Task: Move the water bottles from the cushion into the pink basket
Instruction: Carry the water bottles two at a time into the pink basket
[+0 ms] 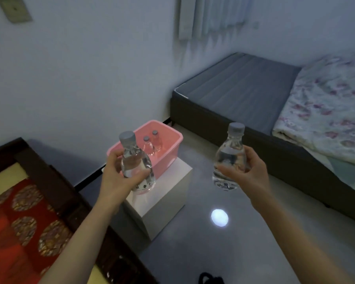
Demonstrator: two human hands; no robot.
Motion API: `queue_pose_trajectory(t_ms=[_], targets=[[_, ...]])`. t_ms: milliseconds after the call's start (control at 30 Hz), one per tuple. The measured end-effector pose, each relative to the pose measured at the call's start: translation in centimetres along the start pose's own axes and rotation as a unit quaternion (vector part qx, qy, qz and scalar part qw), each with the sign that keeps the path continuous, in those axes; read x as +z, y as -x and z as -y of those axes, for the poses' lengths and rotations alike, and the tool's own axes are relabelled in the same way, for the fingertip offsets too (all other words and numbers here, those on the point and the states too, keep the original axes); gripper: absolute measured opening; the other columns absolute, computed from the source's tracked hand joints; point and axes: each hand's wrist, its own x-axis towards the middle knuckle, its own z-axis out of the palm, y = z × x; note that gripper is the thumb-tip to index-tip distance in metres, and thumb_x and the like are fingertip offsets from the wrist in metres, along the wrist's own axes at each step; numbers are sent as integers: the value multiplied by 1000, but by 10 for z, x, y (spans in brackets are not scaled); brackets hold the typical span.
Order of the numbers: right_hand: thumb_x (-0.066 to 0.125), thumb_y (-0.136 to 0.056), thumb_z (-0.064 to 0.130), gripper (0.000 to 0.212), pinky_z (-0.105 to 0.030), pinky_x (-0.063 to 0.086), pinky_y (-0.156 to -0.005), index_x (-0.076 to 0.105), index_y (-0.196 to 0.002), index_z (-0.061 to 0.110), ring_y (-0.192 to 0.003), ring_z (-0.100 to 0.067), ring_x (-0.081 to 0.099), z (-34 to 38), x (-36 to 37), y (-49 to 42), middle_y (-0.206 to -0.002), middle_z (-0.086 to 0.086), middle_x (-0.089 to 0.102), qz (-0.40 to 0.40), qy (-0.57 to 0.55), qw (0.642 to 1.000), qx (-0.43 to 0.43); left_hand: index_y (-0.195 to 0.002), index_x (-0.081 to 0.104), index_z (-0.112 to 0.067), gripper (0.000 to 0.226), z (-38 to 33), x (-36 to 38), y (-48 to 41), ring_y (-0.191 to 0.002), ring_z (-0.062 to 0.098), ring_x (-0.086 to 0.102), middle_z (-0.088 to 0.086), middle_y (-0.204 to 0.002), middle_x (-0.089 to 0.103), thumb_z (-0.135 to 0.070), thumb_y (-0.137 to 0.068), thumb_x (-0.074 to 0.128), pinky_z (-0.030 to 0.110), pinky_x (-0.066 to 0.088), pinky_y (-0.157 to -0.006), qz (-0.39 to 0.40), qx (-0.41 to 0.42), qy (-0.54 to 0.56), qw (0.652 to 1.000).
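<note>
My left hand (116,177) grips a clear water bottle (134,156) with a grey cap, held upright just in front of the pink basket (172,148). My right hand (248,171) holds a second clear water bottle (231,154), upright in the air to the right of the basket, over the floor. Two more bottles (152,143) stand inside the basket. The red patterned cushion (19,218) lies at the lower left on a dark wooden seat; no bottle shows on its visible part.
The basket sits on a white box-shaped stand (164,203) against the wall. A low bed (244,95) with a grey mattress and a floral quilt (326,111) fills the right side. Grey floor (219,242) lies between stand and bed.
</note>
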Motion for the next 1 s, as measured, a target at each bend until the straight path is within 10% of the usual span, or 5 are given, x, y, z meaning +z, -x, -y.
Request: queue_pose_trajectory(t_ms=[467,633,1000], targets=[[87,-59,20,69,-9,51,-64,53,-118,27,-92,1,65,-30,31,-217,-106,10,64,168,-4,985,-34,-95,51,-46,67,25,64,-106,-94,8,67,-6,-107,67,-38,-44,93,22,56,-71,-128,-50,-27,990],[88,-60,17,71,-21,55,-75,53,-120,27,-97,-7,66,-39,76,-281,-111,7,64,207,10,977,-47,-103,49,-37,71,54,68,-167,-98,12,65,-3,-109,64,-39,-44,88,41,54,-85,-119,-71,-45,989],[88,-57,25,67,-12,51,-75,56,-116,34,-95,0,65,-82,178,-370,-107,18,67,261,19,965,-10,-108,49,-29,70,124,61,-255,-93,3,65,-10,-105,63,-23,-53,92,23,52,-76,-133,-146,-47,979]])
